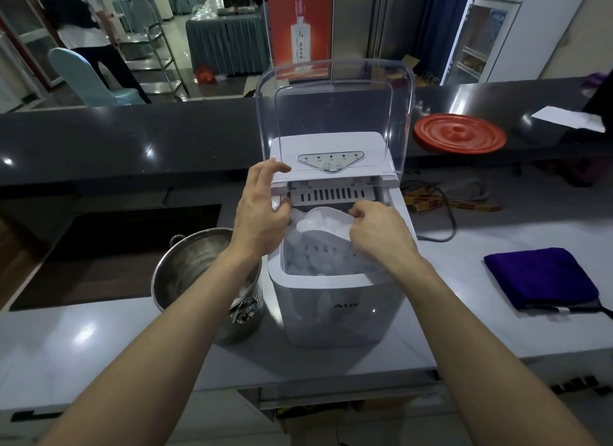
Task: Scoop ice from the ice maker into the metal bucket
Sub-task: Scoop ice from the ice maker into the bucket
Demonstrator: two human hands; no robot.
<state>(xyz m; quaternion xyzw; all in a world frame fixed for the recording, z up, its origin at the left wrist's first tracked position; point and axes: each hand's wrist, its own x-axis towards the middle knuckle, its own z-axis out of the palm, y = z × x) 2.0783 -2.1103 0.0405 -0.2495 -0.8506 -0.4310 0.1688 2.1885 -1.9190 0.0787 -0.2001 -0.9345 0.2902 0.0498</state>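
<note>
A white ice maker stands on the pale counter with its clear lid raised upright. Its bin holds a heap of ice. A white plastic scoop lies on the ice, heaped with cubes. My right hand grips the scoop at its right end, fingers curled. My left hand rests on the machine's left top edge, fingers fairly straight. The metal bucket stands to the left of the machine, touching it, with a little ice inside, partly hidden by my left forearm.
A folded purple cloth lies on the counter to the right. A red round lid and a white paper sit on the raised dark bar top behind. A power cable loops behind the machine. A dark recess opens at left.
</note>
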